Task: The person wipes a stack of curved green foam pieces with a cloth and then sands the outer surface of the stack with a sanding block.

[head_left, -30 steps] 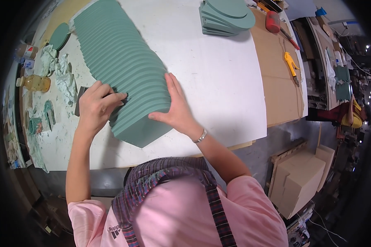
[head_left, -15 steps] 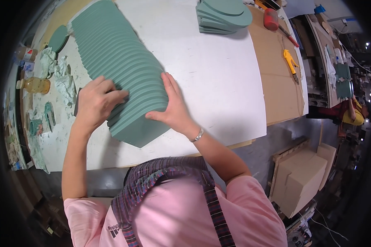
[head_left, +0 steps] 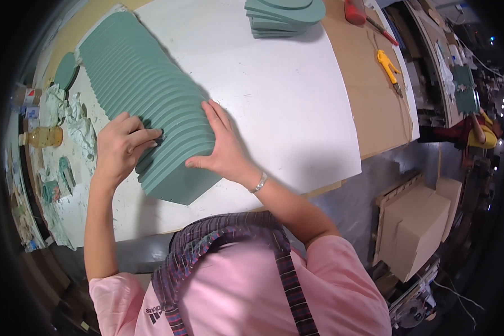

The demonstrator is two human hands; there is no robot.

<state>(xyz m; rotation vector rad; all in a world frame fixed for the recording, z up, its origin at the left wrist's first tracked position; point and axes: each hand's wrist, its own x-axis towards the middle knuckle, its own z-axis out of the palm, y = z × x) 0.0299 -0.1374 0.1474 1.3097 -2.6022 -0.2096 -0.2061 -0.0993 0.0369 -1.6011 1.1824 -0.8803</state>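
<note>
A long row of green, curved-edged flat pieces (head_left: 145, 73) leans in overlapping layers on the white sheet. My left hand (head_left: 119, 147) is at the row's left side near its front end, thumb and fingers pinched together against the edges. A small dark spot shows at those fingertips; what they hold, if anything, I cannot make out. My right hand (head_left: 225, 147) lies against the row's right side, fingers stretched along it and thumb spread toward the nearest piece's face. It holds nothing of its own.
Far right of the row stands a stack of green rounded pieces (head_left: 285, 19). A red-headed mallet (head_left: 355, 11) and a yellow air blow gun (head_left: 387, 66) lie on brown board. At left are crumpled cloths (head_left: 79, 126) and a bottle (head_left: 43, 136). A cardboard box (head_left: 414, 229) stands beyond the table.
The whole view has shifted, so the row and table appear farther left. My left fingers have moved slightly along the edges; my right hand keeps its place on the row.
</note>
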